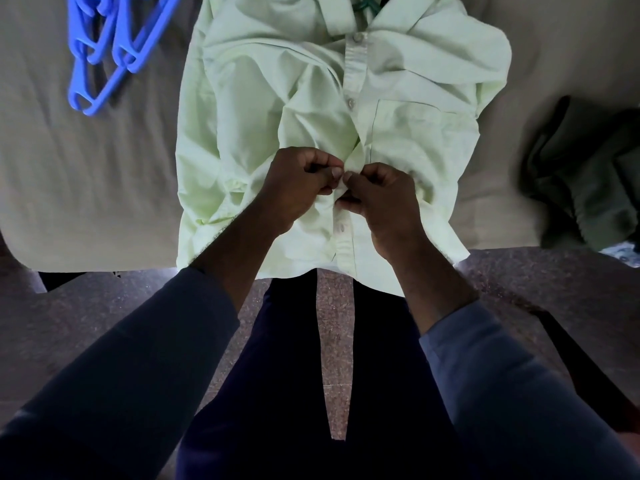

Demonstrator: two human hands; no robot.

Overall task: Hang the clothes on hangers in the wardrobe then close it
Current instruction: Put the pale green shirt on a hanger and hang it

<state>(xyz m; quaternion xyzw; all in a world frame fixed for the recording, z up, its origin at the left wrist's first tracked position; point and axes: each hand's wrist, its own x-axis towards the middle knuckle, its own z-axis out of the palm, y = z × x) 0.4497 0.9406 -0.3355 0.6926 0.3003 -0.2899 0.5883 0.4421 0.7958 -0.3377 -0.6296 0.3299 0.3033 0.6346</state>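
Note:
A pale green button-up shirt [263,109] lies face up on the bed, collar at the far end, hem hanging over the near edge. A green hanger [363,3] peeks out at its collar. My left hand [298,188] and my right hand [377,199] meet at the shirt's button placket, mid-chest. Both pinch the placket fabric between thumb and curled fingers. Buttons show above and below the hands.
Several blue plastic hangers [110,46] lie piled at the bed's far left. A dark green garment [588,174] is heaped at the right edge. The beige bed sheet [69,185] ends near my legs, with speckled floor [332,341] below.

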